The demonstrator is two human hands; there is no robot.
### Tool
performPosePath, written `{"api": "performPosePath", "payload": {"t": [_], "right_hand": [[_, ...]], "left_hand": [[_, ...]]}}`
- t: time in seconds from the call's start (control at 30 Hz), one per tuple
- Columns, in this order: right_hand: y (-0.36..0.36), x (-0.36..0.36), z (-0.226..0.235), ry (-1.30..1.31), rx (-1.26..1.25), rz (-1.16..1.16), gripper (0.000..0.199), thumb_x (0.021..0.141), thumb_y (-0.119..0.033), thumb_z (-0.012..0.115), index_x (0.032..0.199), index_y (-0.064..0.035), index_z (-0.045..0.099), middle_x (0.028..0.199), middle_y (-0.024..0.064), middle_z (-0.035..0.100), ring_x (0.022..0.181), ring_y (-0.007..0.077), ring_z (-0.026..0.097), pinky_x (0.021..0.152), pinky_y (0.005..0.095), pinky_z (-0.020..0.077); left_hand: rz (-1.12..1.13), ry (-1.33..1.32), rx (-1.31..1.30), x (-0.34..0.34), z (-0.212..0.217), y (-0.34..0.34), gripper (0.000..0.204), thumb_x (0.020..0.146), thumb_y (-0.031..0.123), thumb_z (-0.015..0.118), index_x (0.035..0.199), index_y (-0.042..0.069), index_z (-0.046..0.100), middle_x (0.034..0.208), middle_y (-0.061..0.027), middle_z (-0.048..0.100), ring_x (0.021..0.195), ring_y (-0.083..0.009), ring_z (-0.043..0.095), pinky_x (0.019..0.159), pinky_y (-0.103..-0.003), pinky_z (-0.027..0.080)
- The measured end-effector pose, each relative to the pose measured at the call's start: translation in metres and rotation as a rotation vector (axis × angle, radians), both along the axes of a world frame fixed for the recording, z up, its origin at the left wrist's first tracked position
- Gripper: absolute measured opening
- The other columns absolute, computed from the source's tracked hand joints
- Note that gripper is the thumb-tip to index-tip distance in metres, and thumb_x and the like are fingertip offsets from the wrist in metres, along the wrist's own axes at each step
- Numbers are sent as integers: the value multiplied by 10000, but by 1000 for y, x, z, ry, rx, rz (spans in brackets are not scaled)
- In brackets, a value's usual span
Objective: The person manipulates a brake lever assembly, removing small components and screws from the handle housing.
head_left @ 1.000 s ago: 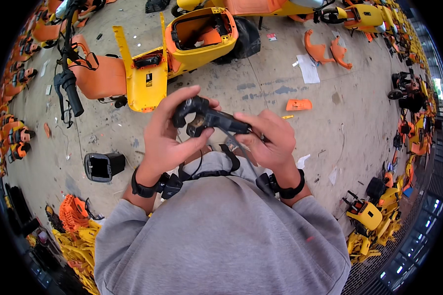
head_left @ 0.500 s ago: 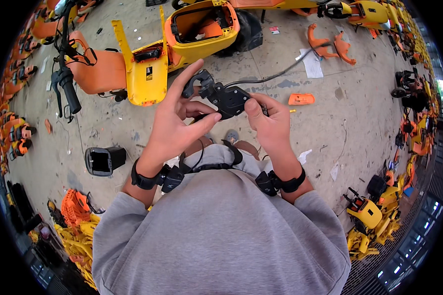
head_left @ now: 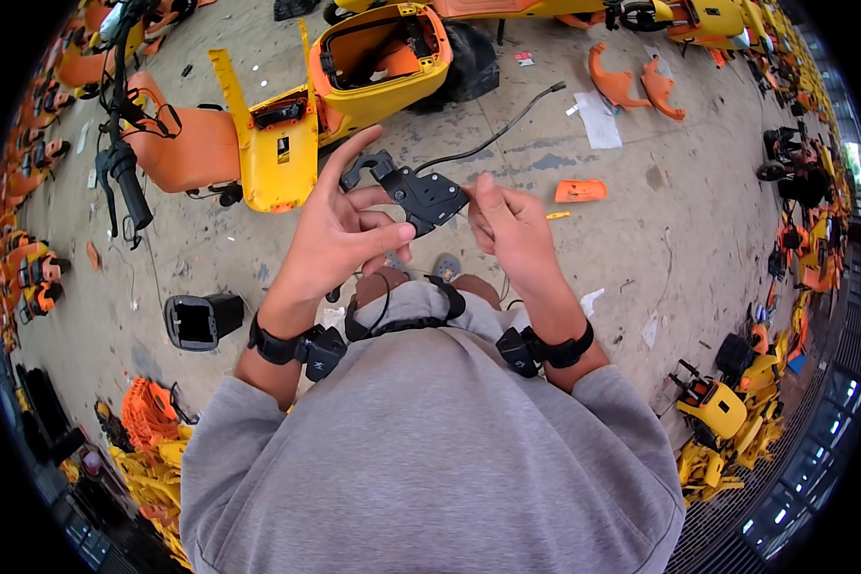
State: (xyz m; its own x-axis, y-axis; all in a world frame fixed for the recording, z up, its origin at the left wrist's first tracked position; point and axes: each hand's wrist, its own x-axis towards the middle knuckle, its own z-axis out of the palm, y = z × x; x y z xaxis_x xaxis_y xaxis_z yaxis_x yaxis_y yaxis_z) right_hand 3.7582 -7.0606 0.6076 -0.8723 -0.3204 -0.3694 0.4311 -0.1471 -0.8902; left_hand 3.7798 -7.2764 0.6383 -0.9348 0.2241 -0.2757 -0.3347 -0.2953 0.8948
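Gripping a black plastic bracket (head_left: 419,194), both hands, left (head_left: 340,239) and right (head_left: 512,230), hover above white paper sheet (head_left: 599,119).

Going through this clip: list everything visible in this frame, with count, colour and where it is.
Black plastic part with cable: one, black, held up between both hands at centre.
Scooter body: one, yellow and orange, opened up, on the floor above the hands.
Handlebar: one, black, upper left.
Orange panels: two, on the floor upper right.
Small orange piece: one, right of the hands.
Black box: one, open face, floor at left.
Paper sheet: one, white, upper right.
Stacked parts: many, yellow and orange, along the right edge and lower left.
Left hand: grips the black part, black wrist device.
Right hand: fingers on the part's right edge, black wrist device.
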Motion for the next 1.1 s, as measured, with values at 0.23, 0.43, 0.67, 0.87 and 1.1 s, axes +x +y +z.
{"api": "performPosePath", "payload": {"t": [0.23,0.43,0.67,0.87,1.1], "right_hand": [[17,9,15,426,273,67,173,898,-158,654,972,-25,736,682,-29,565,616,46,453,529,227,329],[20,-1,31,563,348,72,128,841,-110,709,926,-18,735,690,4,569,617,53,454,530,241,320],[17,-7,26,735,493,41,105,801,-93,741,885,-30,738,662,4,512,593,81,442,523,251,318],[13,-1,14,780,472,-3,117,766,-71,766,878,-41,750,654,8,504,593,97,452,521,257,332],[6,3,-5,845,426,36,145,750,-73,772,892,-45,752,672,40,552,579,133,508,514,274,379]], "left_hand": [[16,-111,189,-3,-12,-7,842,811,-18,692,1474,38,177,920,-215,638,543,-173,615,380,-225,417],[-18,-201,324,-8,-17,-7,764,843,28,674,1453,26,214,897,-193,644,460,-161,563,355,-222,391],[-18,-118,238,-5,-18,-19,840,806,-20,695,1473,70,193,936,-182,635,479,-149,577,350,-218,373],[-30,88,-84,-5,-23,-21,1018,653,-117,773,1487,102,232,953,-90,566,697,-124,585,561,-217,471],[50,97,-503,0,-37,-12,940,641,-76,768,1447,112,322,926,-51,532,806,-90,552,724,-228,492]]}}
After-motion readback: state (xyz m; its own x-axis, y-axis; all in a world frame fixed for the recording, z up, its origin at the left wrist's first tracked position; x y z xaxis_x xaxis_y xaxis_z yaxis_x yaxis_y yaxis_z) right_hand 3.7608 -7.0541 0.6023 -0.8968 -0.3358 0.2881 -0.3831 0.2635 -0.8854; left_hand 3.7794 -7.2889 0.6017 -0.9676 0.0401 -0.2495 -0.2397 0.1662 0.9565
